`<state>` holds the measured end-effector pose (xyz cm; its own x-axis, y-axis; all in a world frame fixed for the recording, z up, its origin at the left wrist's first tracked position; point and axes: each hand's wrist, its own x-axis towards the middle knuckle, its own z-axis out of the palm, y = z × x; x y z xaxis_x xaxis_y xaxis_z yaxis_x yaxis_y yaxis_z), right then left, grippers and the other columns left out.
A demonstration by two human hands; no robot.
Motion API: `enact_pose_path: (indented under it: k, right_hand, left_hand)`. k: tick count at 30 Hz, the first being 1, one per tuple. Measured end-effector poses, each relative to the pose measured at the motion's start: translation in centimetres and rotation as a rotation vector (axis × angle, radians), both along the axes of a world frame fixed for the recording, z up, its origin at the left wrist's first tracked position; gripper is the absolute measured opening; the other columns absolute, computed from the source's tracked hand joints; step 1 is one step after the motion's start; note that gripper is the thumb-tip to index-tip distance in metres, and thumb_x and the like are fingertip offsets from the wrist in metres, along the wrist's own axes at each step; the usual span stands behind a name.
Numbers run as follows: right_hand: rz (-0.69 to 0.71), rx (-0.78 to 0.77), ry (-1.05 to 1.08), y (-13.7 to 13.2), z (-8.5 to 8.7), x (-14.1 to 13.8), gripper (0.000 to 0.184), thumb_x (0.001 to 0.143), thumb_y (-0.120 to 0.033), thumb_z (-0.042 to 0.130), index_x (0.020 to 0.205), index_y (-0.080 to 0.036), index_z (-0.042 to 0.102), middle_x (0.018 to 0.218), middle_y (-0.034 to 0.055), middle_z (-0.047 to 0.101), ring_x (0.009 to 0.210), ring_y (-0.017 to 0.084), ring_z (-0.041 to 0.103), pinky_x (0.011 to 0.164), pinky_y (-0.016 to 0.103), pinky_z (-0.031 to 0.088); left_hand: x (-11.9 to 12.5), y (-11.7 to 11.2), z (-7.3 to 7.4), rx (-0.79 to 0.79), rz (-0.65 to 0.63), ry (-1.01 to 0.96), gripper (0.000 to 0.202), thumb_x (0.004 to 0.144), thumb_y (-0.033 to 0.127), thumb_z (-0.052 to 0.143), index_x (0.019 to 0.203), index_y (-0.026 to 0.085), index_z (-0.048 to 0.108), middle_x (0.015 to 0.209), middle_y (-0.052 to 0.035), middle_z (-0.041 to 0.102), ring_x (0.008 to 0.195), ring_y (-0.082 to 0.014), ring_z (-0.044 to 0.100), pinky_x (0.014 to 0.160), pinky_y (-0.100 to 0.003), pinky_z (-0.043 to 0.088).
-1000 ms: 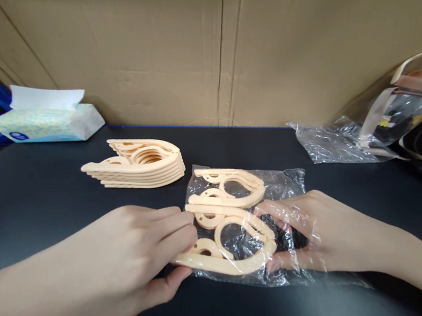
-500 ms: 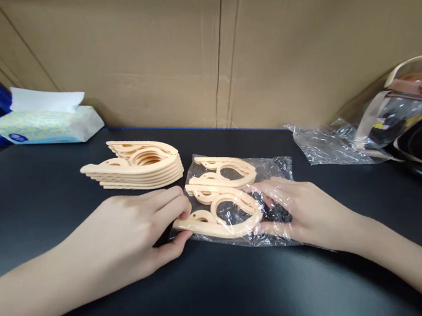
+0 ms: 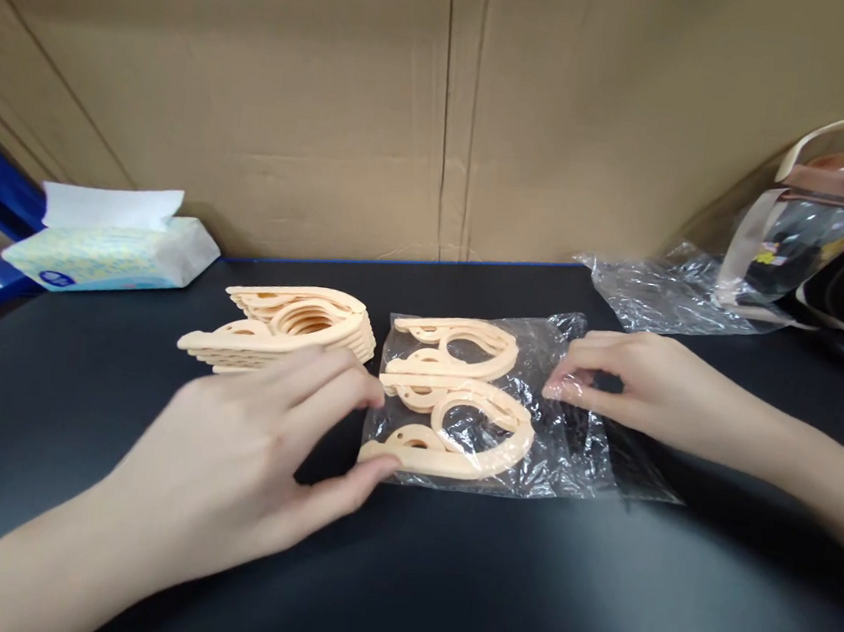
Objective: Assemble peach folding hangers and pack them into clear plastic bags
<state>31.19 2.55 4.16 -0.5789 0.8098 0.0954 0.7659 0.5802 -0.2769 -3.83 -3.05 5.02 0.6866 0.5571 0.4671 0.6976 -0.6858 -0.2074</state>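
Note:
Two peach folding clothes hangers (image 3: 486, 461) lie folded, one behind the other, inside a clear plastic bag (image 3: 540, 344) on the black tabletop. My left hand (image 3: 257, 450) is at the bag's left edge, its thumb and fingers apart. That thumb touches the near hanger's end, and the fingertips reach the edge farther back. At the right part of the bag, my right hand (image 3: 631, 378) pinches the loose film between thumb and fingers. Just behind my left hand stands a neat stack of matching hangers (image 3: 301, 318), partly hidden by the knuckles.
A tissue pack (image 3: 116, 249) sits at the back left. Another clear plastic wrapper (image 3: 658, 291) lies at the back right, beside a drinking bottle (image 3: 814, 237) with a carrying handle. A cardboard wall (image 3: 302, 92) rises behind the blue-edged table (image 3: 440, 579).
My right hand has drawn back and right from beside the hangers to the bag's loose film. My left hand's thumb and fingers have spread from their pinch on the near hanger's end.

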Motion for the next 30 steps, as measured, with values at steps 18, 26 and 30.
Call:
enact_pose_path:
  k: [18,26,30]
  right_hand:
    - [-0.242,0.069,0.173,-0.1,0.7,0.1,0.036,0.096,-0.055,0.058,0.092,-0.026,0.078,0.076,0.0016,0.075,0.066,0.022,0.067,0.063,0.037,0.046]
    - [-0.192,0.124,0.202,-0.4,1.0,0.0,0.035,0.098,-0.054,0.058,0.090,-0.026,0.077,0.072,0.0012,0.074,0.061,0.020,0.065,0.060,0.034,0.045]
    - [-0.189,0.126,0.192,-0.5,0.9,-0.1,0.037,0.099,-0.056,0.058,0.090,-0.026,0.077,0.072,0.0016,0.074,0.062,0.020,0.066,0.061,0.034,0.046]
  left_hand:
    - [-4.9,5.6,1.1,-0.022,0.374,0.223,0.068,0.105,0.063,0.047,0.139,0.005,0.055,0.127,-0.0194,0.070,0.116,-0.0407,0.068,0.106,-0.053,0.047]
    - [-4.3,5.4,1.1,-0.006,0.330,0.184,0.068,0.110,0.061,0.024,0.128,0.008,0.063,0.117,-0.0158,0.070,0.113,-0.0366,0.067,0.098,-0.053,0.050]
    - [-3.6,5.2,0.6,0.014,0.319,0.053,0.086,0.102,0.074,0.010,0.118,0.012,0.068,0.108,-0.0101,0.068,0.106,-0.0308,0.067,0.097,-0.051,0.050]
